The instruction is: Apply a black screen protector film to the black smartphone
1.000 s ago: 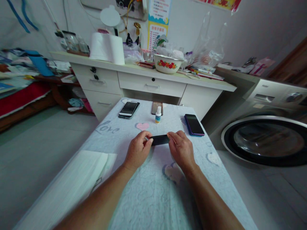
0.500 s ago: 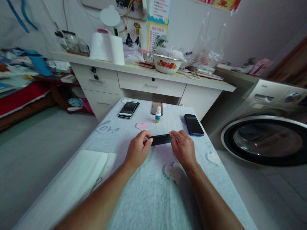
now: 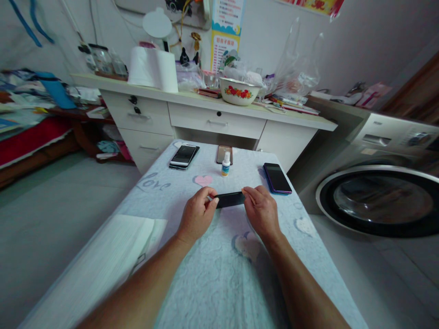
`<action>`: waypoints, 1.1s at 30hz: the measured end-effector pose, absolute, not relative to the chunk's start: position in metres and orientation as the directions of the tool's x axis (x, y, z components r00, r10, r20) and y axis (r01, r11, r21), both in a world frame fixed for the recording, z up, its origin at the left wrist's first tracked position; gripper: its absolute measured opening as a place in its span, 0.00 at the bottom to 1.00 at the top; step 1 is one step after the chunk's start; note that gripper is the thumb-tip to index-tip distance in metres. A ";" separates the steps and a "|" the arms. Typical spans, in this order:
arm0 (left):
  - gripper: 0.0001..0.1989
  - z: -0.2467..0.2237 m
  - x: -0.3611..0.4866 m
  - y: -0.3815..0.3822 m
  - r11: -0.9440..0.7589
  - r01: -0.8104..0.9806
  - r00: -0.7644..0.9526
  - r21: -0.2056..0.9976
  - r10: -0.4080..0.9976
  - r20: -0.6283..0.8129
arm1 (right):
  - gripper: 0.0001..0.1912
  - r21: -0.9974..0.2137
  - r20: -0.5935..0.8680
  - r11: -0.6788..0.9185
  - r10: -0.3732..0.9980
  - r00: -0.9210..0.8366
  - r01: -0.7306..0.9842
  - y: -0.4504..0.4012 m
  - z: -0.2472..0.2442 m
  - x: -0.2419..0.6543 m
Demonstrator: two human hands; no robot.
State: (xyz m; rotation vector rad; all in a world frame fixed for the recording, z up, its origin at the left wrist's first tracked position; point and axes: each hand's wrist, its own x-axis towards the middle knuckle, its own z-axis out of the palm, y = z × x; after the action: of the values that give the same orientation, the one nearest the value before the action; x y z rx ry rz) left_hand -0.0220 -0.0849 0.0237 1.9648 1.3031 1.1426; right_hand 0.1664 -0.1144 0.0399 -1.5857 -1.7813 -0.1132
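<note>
Black slab (image 3: 229, 199), slim and phone-like, is mid-frame over the surface (image 3: 212, 283) — left hand (image 3: 197, 214) and right hand (image 3: 262, 212) pinch opposite ends, fingers nearly closed. Light, matched pressure suits it best — neither end twisting, the spray bottle (image 3: 225, 165) avoided.

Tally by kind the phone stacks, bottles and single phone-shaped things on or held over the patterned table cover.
Phone stacks: 2 (left stack, right stack)
Bottle: 1
Single phone-shaped things: 2 (brown-edged one, held dark slab)
Total: 5
</note>
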 end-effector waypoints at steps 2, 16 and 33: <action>0.05 0.024 -0.022 -0.085 -0.402 0.478 0.184 0.781 0.915 0.358 | 0.14 -0.396 0.562 0.243 0.826 0.025 0.886 -0.115 0.040 0.164; 0.04 0.025 -0.021 -0.086 -0.402 0.475 0.189 0.783 0.916 0.355 | 0.14 -0.405 0.544 0.307 0.838 -0.043 0.861 -0.118 0.036 0.152; 0.04 0.025 -0.021 -0.086 -0.409 0.483 0.192 0.774 0.912 0.362 | 0.14 -0.420 0.528 0.365 0.843 -0.103 0.831 -0.118 0.037 0.142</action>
State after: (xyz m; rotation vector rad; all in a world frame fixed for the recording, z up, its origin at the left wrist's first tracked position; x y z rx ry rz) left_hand -0.0208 -0.0865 0.0245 1.9750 1.3001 1.1336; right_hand 0.1419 -0.1184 0.0366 -1.4514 -1.9123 0.0216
